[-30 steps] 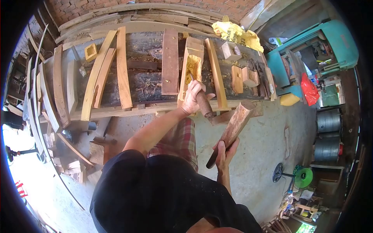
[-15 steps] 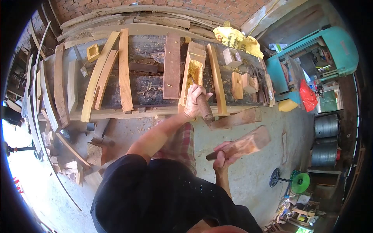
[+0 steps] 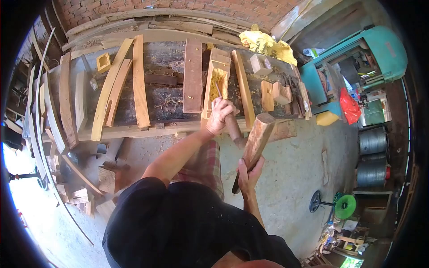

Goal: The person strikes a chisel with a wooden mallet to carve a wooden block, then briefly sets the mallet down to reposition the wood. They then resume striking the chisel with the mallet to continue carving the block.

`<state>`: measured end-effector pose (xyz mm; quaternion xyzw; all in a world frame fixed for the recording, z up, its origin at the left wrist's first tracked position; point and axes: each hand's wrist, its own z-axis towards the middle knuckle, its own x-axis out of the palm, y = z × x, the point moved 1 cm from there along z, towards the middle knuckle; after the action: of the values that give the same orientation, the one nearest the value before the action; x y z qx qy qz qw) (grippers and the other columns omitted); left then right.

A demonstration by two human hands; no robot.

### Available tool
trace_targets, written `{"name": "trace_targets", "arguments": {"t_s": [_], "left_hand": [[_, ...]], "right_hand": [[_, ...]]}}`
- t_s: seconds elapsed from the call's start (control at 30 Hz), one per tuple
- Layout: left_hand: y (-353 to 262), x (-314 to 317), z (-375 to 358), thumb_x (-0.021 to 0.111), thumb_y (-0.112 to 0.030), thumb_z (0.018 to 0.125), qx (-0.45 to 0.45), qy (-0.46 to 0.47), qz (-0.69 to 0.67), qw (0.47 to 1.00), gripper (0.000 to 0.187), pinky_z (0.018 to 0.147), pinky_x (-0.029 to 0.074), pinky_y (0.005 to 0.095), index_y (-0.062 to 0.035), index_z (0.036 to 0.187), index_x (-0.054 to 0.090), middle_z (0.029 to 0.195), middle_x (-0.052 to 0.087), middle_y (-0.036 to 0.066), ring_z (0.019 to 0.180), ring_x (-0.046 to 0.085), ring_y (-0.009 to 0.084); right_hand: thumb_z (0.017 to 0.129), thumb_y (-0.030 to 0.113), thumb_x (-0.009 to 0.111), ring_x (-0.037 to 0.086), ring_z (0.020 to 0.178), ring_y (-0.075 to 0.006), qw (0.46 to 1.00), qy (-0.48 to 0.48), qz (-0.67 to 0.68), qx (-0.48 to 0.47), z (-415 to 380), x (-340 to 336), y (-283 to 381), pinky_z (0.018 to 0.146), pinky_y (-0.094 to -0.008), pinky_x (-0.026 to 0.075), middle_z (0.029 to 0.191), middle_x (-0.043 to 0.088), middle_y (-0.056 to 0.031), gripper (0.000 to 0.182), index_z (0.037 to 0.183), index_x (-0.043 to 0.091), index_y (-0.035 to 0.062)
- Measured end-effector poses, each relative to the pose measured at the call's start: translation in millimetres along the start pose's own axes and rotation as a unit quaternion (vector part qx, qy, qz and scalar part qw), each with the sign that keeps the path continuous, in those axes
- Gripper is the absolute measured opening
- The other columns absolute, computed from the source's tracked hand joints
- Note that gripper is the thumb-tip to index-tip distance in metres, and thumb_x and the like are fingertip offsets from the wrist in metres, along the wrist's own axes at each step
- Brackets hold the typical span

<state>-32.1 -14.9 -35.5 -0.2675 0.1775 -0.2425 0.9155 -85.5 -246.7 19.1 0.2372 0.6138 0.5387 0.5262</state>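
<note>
Hollowing the block (image 3: pixel 220 58) on the desk (image 3: pixel 163 99) seems the step in hand, the left hand (image 3: pixel 219 115) wrapped round the chisel (image 3: pixel 233 129), the right hand (image 3: pixel 250 173) closed on the mallet (image 3: pixel 259 137), the next blow presumably needing square aim.

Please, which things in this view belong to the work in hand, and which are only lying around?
In use:
chisel, in the left hand
wooden mallet, in the right hand
hollowed wooden block, under the chisel's blade

Apparently only lying around:
yellow printed sack
red bag
green fan
</note>
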Motion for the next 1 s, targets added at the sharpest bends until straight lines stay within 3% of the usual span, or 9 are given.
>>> {"name": "trace_targets", "arguments": {"t_s": [0.23,0.3,0.37,0.43,0.47,0.57,0.7,0.87,1.0], "left_hand": [[-3,1,7,0.08,-0.003,0.07,-0.079,-0.054,-0.007,0.995,0.031,0.077,0.041,0.0397,-0.0121,0.086,0.054,0.084,0.055,0.006,0.083,0.054,0.0298],[0,5,4,0.08,-0.003,0.07,-0.086,-0.059,-0.008,0.995,0.031,0.077,0.041,0.0397,-0.0118,0.086,0.054,0.083,0.055,0.006,0.082,0.054,0.0301],[2,10,2,0.076,-0.007,0.075,-0.114,-0.068,-0.025,0.991,0.025,0.084,0.035,0.0399,-0.0134,0.089,0.057,0.087,0.055,0.006,0.089,0.052,0.0296],[1,7,4,0.075,-0.005,0.073,-0.131,-0.066,-0.032,0.989,0.025,0.083,0.036,0.0395,-0.0129,0.088,0.056,0.088,0.055,0.006,0.089,0.052,0.0299],[0,6,3,0.074,-0.003,0.072,-0.149,-0.065,-0.038,0.986,0.026,0.082,0.037,0.0392,-0.0124,0.088,0.056,0.088,0.054,0.007,0.088,0.052,0.0301],[23,16,-4,0.071,0.0,0.071,-0.196,-0.06,-0.07,0.976,0.026,0.079,0.039,0.0387,-0.0115,0.087,0.055,0.088,0.054,0.008,0.088,0.052,0.0306],[0,8,4,0.072,0.005,0.073,-0.162,-0.115,-0.076,0.977,0.026,0.076,0.043,0.0407,-0.0085,0.087,0.054,0.088,0.053,0.01,0.087,0.051,0.0318],[-7,1,3,0.076,0.002,0.073,-0.109,-0.052,-0.047,0.992,0.027,0.076,0.044,0.041,-0.0072,0.086,0.054,0.088,0.052,0.011,0.086,0.052,0.0329],[-5,7,15,0.076,-0.002,0.075,-0.149,-0.072,-0.058,0.984,0.027,0.074,0.042,0.0427,-0.0078,0.085,0.052,0.086,0.051,0.011,0.084,0.05,0.0336]], "right_hand": [[0.084,0.018,0.072,0.06,0.088,-0.0226,1.0,-0.001,-0.014,0.001,6,-4,24,0.08,-0.0361,0.049,0.098,0.062,-0.0166,0.053,0.124,0.044,-0.0023],[0.082,0.019,0.074,0.06,0.088,-0.0226,0.979,-0.098,0.057,-0.171,3,-6,19,0.081,-0.0366,0.049,0.098,0.062,-0.0163,0.057,0.125,0.044,-0.0027],[0.08,0.022,0.077,0.063,0.092,-0.0243,0.974,-0.089,0.132,-0.163,0,-3,4,0.083,-0.0386,0.05,0.101,0.064,-0.0194,0.062,0.127,0.044,-0.003],[0.082,0.022,0.076,0.065,0.093,-0.027,0.97,-0.005,-0.175,-0.167,14,5,8,0.08,-0.0384,0.051,0.103,0.065,-0.0227,0.062,0.128,0.044,-0.0031],[0.083,0.022,0.075,0.067,0.091,-0.0309,0.977,0.068,-0.198,-0.027,22,10,10,0.077,-0.039,0.052,0.102,0.065,-0.0242,0.06,0.128,0.045,-0.0033],[0.085,0.023,0.073,0.063,0.079,-0.032,0.995,0.008,-0.103,0.007,18,1,21,0.074,-0.0415,0.051,0.1,0.06,-0.0193,0.058,0.127,0.044,-0.0042],[0.086,0.009,0.061,0.058,0.071,-0.02,0.98,-0.091,0.003,-0.179,13,-13,17,0.063,-0.0312,0.051,0.097,0.052,-0.0141,0.05,0.127,0.033,-0.0022],[0.085,0.005,0.059,0.057,0.072,-0.0167,0.985,-0.044,-0.039,-0.159,6,-15,27,0.065,-0.0273,0.05,0.095,0.051,-0.0117,0.053,0.127,0.028,-0.0016],[0.083,0.013,0.071,0.056,0.096,-0.0232,0.997,-0.022,-0.049,-0.055,6,-12,55,0.086,-0.0372,0.047,0.104,0.056,-0.0171,0.059,0.129,0.038,-0.0043]]}}
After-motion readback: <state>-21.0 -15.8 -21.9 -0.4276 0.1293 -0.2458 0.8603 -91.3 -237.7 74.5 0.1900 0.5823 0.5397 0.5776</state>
